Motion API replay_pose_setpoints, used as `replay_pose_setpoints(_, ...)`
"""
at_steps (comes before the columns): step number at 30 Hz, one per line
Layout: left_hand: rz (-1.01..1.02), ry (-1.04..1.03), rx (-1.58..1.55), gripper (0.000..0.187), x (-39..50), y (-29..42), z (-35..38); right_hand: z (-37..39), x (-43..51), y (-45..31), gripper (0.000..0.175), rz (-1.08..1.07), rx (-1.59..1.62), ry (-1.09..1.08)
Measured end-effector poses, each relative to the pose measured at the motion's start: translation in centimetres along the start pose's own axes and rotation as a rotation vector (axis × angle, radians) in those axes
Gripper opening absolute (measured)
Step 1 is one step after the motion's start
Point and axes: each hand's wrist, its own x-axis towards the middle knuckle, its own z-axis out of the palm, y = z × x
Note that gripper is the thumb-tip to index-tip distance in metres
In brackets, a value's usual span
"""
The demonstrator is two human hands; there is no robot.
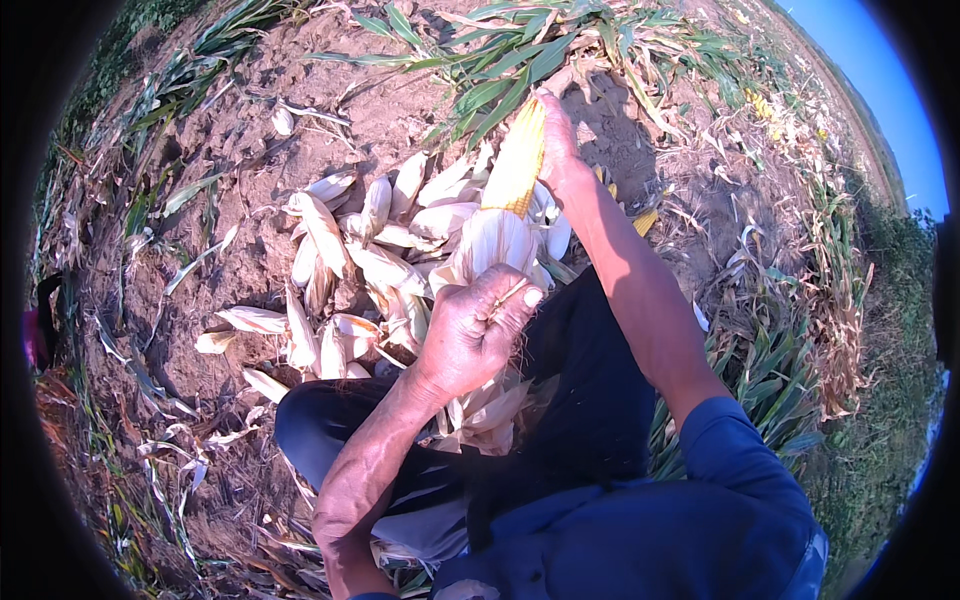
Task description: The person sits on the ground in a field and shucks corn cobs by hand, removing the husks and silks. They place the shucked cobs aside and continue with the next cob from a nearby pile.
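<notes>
A yellow ear of corn, bare over its upper part, points away from me above the pile. Pale husk still wraps its lower end. My left hand is closed around the husk at the near end, thumb on top, with a dry strand between thumb and fingers. My right hand lies along the right side of the bare kernels near the tip, its fingers mostly hidden behind the ear. Ears in pale husks lie heaped on the soil beyond my knees.
Loose husks lie between my legs. Green corn stalks and leaves lie beyond the pile, and more leaves are at my right. A bare yellow ear rests right of my right forearm. Dry leaves litter the soil at left.
</notes>
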Motion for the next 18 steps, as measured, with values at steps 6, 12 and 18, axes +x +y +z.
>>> replay_pose_setpoints(6,0.033,-0.239,0.087,0.012,-1.1,0.4,0.5,-2.8,0.2,-2.0,0.038,0.026,0.078,-0.01)
replay_pose_setpoints(12,-0.368,-0.36,-0.222,0.067,-0.7,-1.3,-3.3,-1.6,-2.1,-2.9,0.046,-0.152,-0.204,0.022)
replay_pose_setpoints(18,-0.369,0.194,0.114,0.063,2.4,-4.2,-3.8,2.3,-6.3,-0.8,0.039,-0.227,-0.316,-0.207)
